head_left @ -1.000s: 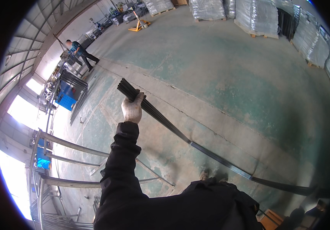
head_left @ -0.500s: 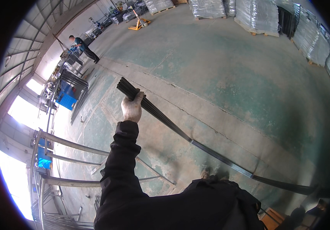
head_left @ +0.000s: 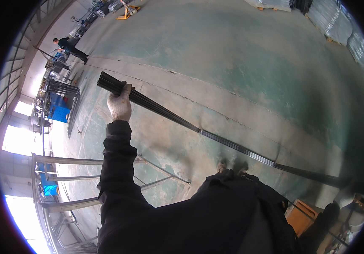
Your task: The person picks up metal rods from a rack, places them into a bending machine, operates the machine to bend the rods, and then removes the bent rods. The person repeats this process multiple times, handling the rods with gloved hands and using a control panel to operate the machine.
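A long bundle of thin black metal tubes (head_left: pixel 237 148) stretches across in front of me, from upper left to lower right. My left hand (head_left: pixel 119 103), in a white knitted glove, is closed around the bundle close to its left end. Several round tube ends stick out past the fingers. At the right rim my right hand (head_left: pixel 343 197), also in a pale glove, is at the bundle's other end and appears to grip it. Shadow hides most of its fingers.
On my left stands a metal frame rack (head_left: pixel 72 161) with long rails. Beyond it are a blue crate (head_left: pixel 59 113) and a person (head_left: pixel 73 49) at a workbench. A yellow pallet jack (head_left: pixel 127 12) and wrapped pallets (head_left: pixel 330 19) stand far off. A brown box (head_left: pixel 301 216) lies near my right arm.
The left hand and its end of the bundle have shifted left and slightly up in view. The surroundings have also slid left and up as my view turned. Both hands stay at the tubes.
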`<action>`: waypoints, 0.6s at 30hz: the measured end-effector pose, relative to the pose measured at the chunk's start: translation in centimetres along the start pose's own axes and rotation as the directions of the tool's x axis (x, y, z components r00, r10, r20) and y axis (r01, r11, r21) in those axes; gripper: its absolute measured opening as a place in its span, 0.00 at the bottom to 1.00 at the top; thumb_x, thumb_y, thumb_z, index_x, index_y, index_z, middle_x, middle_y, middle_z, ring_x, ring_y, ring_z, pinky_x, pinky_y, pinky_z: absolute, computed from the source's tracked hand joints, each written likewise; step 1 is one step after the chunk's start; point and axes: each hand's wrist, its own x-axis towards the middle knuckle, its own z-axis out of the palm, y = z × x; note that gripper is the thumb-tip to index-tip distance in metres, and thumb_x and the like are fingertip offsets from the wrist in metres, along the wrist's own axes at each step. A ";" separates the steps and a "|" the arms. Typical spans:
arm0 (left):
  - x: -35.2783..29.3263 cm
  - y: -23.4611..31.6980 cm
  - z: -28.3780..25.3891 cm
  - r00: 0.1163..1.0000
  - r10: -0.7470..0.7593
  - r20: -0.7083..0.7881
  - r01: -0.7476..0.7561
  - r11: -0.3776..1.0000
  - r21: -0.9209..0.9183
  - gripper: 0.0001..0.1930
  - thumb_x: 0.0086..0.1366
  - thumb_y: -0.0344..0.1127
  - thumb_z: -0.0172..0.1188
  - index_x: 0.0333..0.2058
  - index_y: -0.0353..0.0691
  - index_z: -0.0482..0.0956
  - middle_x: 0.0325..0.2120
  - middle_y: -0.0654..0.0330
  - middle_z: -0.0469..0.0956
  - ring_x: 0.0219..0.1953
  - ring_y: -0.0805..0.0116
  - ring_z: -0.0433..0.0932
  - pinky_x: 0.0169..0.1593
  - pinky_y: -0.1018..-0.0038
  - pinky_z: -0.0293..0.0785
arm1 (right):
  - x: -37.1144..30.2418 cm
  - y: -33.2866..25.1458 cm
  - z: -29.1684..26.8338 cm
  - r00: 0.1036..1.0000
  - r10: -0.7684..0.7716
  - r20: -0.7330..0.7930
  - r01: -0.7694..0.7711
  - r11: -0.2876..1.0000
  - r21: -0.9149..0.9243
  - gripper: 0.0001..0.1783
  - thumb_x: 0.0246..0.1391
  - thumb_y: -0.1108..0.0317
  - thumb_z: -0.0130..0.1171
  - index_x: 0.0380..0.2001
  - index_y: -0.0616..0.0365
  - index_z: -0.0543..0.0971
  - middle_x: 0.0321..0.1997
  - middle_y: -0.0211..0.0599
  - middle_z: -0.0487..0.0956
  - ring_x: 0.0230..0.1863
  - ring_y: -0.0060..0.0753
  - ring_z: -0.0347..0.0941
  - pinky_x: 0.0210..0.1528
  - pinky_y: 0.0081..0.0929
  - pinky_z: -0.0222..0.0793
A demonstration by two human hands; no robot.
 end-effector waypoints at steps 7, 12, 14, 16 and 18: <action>0.3 -0.6 -0.2 1.000 0.020 0.010 -0.019 1.000 -0.006 0.17 0.77 0.32 0.74 0.57 0.26 0.87 0.45 0.54 0.92 0.47 0.62 0.92 0.58 0.68 0.84 | -0.5 -2.2 -0.2 0.999 0.014 -0.029 -0.015 0.998 -0.065 0.24 0.82 0.52 0.64 0.55 0.65 0.92 0.52 0.38 0.94 0.52 0.31 0.90 0.59 0.31 0.84; 0.6 -0.9 -0.4 0.999 0.041 -0.003 -0.041 0.999 0.011 0.17 0.76 0.32 0.74 0.56 0.26 0.88 0.45 0.53 0.93 0.48 0.64 0.92 0.59 0.68 0.83 | -0.4 -2.1 0.1 1.000 0.030 0.003 -0.030 0.985 0.171 0.23 0.82 0.54 0.64 0.56 0.67 0.91 0.52 0.39 0.93 0.51 0.30 0.89 0.60 0.32 0.84; 0.6 -1.1 -0.5 1.000 0.018 -0.016 -0.018 1.000 0.003 0.16 0.76 0.31 0.74 0.56 0.26 0.87 0.46 0.53 0.93 0.48 0.64 0.91 0.59 0.68 0.83 | -0.3 -1.8 0.2 0.999 0.045 0.006 -0.045 0.988 0.151 0.22 0.82 0.55 0.64 0.56 0.67 0.90 0.51 0.38 0.92 0.51 0.31 0.88 0.60 0.32 0.83; 0.7 -1.3 -0.5 1.000 0.028 -0.009 -0.028 1.000 -0.014 0.16 0.76 0.31 0.74 0.56 0.26 0.87 0.46 0.53 0.93 0.49 0.64 0.91 0.60 0.68 0.83 | -0.3 -1.8 0.3 0.998 0.058 0.015 -0.060 0.971 0.230 0.22 0.82 0.55 0.64 0.56 0.67 0.90 0.50 0.37 0.92 0.51 0.31 0.88 0.60 0.32 0.82; 0.8 -1.6 -0.5 1.000 0.024 -0.014 -0.024 1.000 -0.013 0.17 0.77 0.32 0.74 0.56 0.26 0.87 0.47 0.52 0.93 0.50 0.64 0.91 0.60 0.68 0.82 | -0.4 -2.3 0.2 0.999 0.036 0.010 -0.038 0.973 0.228 0.22 0.82 0.55 0.65 0.55 0.67 0.90 0.50 0.37 0.92 0.51 0.31 0.88 0.59 0.32 0.82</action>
